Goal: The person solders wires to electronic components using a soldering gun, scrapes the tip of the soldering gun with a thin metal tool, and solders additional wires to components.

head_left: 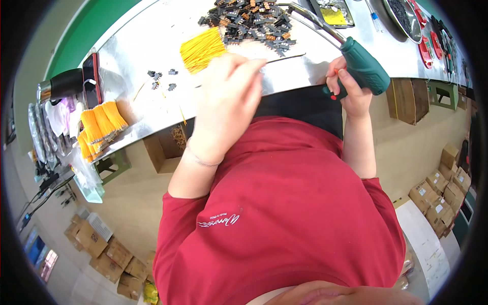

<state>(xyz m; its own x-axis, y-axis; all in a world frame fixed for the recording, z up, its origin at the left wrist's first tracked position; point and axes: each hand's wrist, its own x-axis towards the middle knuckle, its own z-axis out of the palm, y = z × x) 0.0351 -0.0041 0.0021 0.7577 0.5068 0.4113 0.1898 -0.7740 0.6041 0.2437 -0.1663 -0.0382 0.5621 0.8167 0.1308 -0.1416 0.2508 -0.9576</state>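
My right hand [351,87] is wrapped around the green handle of a soldering gun [367,66], with red at its trigger. Its metal barrel points up and left over the bench. My left hand [231,86] is closed, fingers pinched together above the bench edge; what they hold is hidden. Close beyond it lies a bundle of yellow wires [203,50]. A heap of small black connectors [254,23], some with copper-coloured parts, sits behind that. Several loose black connectors [158,79] lie left of my left hand. A thin dark rod [287,58] lies near the edge.
More yellow wire bundles [101,124] sit at the bench's left end, beside a phone [91,79] and a black cylinder [66,85]. At the upper right are a tray with a yellow sponge [333,16], a metal bowl [404,18] and red-handled tools [426,53]. Cardboard boxes [409,99] stand below.
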